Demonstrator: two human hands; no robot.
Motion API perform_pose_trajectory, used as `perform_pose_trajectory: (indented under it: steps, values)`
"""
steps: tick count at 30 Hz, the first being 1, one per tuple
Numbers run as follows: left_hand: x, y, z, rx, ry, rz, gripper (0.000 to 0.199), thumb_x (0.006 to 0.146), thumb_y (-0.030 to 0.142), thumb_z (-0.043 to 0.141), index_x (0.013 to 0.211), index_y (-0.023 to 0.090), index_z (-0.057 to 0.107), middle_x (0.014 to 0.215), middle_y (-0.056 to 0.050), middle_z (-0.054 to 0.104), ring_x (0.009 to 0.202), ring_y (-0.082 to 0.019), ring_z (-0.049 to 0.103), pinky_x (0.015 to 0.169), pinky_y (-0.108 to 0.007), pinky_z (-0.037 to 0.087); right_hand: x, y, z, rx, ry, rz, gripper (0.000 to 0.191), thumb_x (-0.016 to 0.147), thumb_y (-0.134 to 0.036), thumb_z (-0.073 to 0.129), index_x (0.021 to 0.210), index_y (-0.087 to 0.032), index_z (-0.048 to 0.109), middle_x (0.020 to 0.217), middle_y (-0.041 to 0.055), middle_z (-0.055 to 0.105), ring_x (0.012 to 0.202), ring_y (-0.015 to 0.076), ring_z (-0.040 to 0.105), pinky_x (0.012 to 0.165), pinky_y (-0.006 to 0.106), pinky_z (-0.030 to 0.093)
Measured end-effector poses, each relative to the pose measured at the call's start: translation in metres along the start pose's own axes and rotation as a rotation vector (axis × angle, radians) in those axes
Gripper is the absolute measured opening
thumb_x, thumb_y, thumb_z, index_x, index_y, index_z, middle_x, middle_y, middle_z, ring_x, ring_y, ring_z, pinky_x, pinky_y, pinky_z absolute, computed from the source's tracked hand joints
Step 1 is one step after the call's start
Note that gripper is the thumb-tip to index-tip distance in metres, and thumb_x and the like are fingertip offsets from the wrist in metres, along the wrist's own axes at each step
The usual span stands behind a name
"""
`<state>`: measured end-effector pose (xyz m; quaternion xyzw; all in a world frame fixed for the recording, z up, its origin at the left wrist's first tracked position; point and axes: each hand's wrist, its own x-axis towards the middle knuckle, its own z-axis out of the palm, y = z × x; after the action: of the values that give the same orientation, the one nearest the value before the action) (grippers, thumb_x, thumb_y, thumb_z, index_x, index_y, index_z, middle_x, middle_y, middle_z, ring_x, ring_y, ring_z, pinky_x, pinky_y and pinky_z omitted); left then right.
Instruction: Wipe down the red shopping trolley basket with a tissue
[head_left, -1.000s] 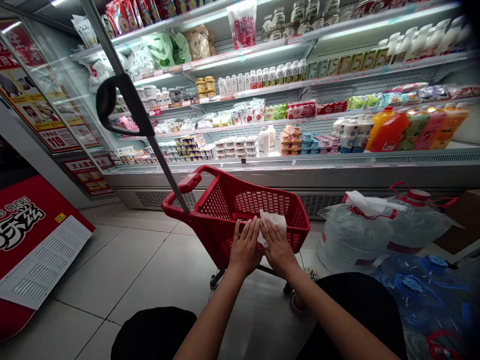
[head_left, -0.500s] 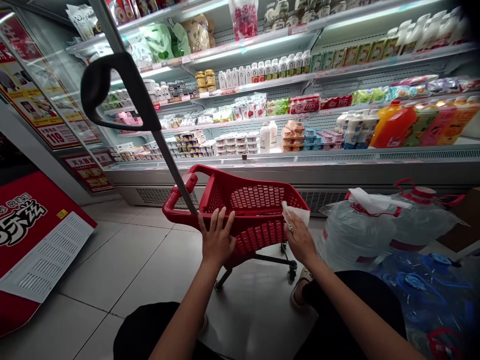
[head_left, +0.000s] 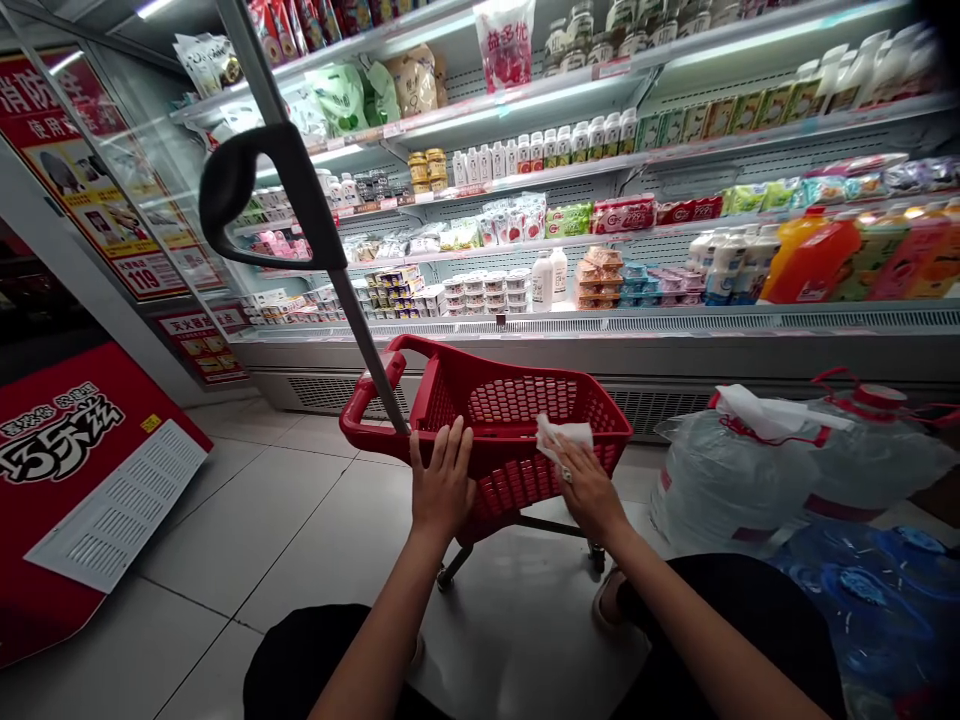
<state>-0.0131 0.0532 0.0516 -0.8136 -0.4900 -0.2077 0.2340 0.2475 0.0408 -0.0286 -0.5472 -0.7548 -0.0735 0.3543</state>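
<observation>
A small red shopping cart [head_left: 517, 385] with a lattice basket stands in front of me on dark legs with casters. My left hand [head_left: 440, 485] lies on the near side of its rim, fingers stretched out and slightly apart. Under my right hand [head_left: 586, 485] is a white wipe [head_left: 562, 435], pressed against the near rim toward the cart's right end. A ring shows on that hand. Beside the cart's handle end rises a grey pole with a black loop grip [head_left: 274, 200]; how its lower end joins the cart is hidden.
Behind the cart runs a refrigerated shelf [head_left: 540, 322] with bottles, cups and packets. Large bagged water jugs [head_left: 735, 475] and blue-tinted jugs [head_left: 855, 590] stand close on my right. A red freezer chest [head_left: 82, 500] is at left on the tiled floor [head_left: 277, 530].
My right hand has slid the wipe leftward along the cart's near rim. My left hand keeps its place on the rim. The whole view has shifted slightly.
</observation>
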Motion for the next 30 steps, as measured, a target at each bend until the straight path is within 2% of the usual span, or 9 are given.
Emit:
perform_pose_trajectory:
  steps: [2,5,10,14,16,19,24,27,30]
  values:
    - [-0.001,0.003,-0.001,0.000,0.003,-0.004,0.079,0.084,0.020,0.060,0.160,0.020,0.040,0.169,-0.010,0.034,0.152,-0.036,0.038,0.129,-0.066,-0.007,-0.005,0.013,-0.001,-0.006,0.039,0.064,0.056,0.111,-0.034,0.025,0.167,-0.029,0.024,0.168,0.0036,0.037,0.155,0.0224,0.034,0.129,0.053,0.026]
    - [-0.002,0.006,-0.006,-0.005,0.007,0.005,0.079,0.085,0.020,0.059,0.162,0.019,0.038,0.170,-0.010,0.032,0.153,-0.035,0.038,0.130,-0.065,-0.007,-0.002,0.014,0.002,0.021,0.055,0.125,0.055,0.111,-0.035,0.024,0.165,-0.029,0.030,0.166,0.0041,0.041,0.154,0.0233,0.036,0.127,0.055,0.029]
    - [-0.004,-0.012,-0.023,0.002,0.085,0.074,0.074,0.091,0.020,0.055,0.163,0.025,0.036,0.171,-0.005,0.030,0.156,-0.027,0.034,0.134,-0.049,0.001,0.008,0.010,0.008,-0.003,0.060,0.126,0.055,0.111,-0.035,0.026,0.165,-0.027,0.032,0.165,0.0045,0.043,0.154,0.0230,0.037,0.127,0.054,0.029]
    - [-0.005,-0.029,-0.032,0.009,0.165,0.020,0.068,0.095,0.024,0.054,0.161,0.027,0.039,0.167,-0.006,0.039,0.154,-0.030,0.037,0.130,-0.060,-0.008,0.013,0.005,0.012,0.010,0.098,0.152,0.055,0.111,-0.033,0.027,0.165,-0.026,0.033,0.164,0.0055,0.045,0.154,0.0235,0.037,0.127,0.054,0.030]
    - [-0.006,-0.029,-0.033,-0.007,0.142,0.030,0.067,0.095,0.025,0.053,0.160,0.025,0.039,0.166,-0.008,0.041,0.154,-0.030,0.039,0.131,-0.059,-0.007,0.021,-0.012,0.015,0.067,0.100,0.140,0.054,0.110,-0.032,0.027,0.163,-0.026,0.038,0.162,0.0062,0.048,0.152,0.0244,0.040,0.126,0.056,0.030]
    - [-0.005,-0.024,-0.034,-0.033,0.118,0.009,0.074,0.092,0.025,0.053,0.163,0.019,0.032,0.166,-0.011,0.039,0.154,-0.028,0.038,0.132,-0.053,-0.002,0.039,-0.061,0.020,0.166,0.047,0.021,0.053,0.110,-0.029,0.028,0.161,-0.025,0.042,0.160,0.0061,0.050,0.151,0.0231,0.041,0.128,0.054,0.029]
    - [-0.005,-0.024,-0.036,-0.047,0.144,0.004,0.077,0.098,0.019,0.044,0.168,0.014,0.011,0.166,-0.014,0.038,0.156,-0.023,0.034,0.132,-0.047,0.006,0.072,-0.147,0.021,0.359,0.021,-0.154,0.060,0.106,-0.025,0.035,0.166,-0.021,0.029,0.162,0.0079,0.047,0.153,0.0208,0.039,0.129,0.048,0.031]
    - [-0.005,-0.030,-0.036,-0.036,0.158,0.034,0.076,0.100,0.020,0.043,0.168,0.014,0.009,0.168,-0.014,0.035,0.158,-0.023,0.031,0.131,-0.048,0.008,0.079,-0.154,0.017,0.403,0.019,-0.218,0.061,0.105,-0.023,0.036,0.165,-0.021,0.031,0.160,0.0077,0.051,0.151,0.0205,0.042,0.129,0.049,0.029]
    - [-0.005,-0.033,-0.033,-0.016,0.139,0.057,0.079,0.096,0.020,0.048,0.167,0.016,0.015,0.168,-0.013,0.036,0.157,-0.024,0.032,0.132,-0.049,0.005,0.073,-0.124,0.015,0.348,0.007,-0.227,0.058,0.104,-0.022,0.035,0.163,-0.023,0.038,0.159,0.0052,0.051,0.149,0.0207,0.044,0.130,0.051,0.025]
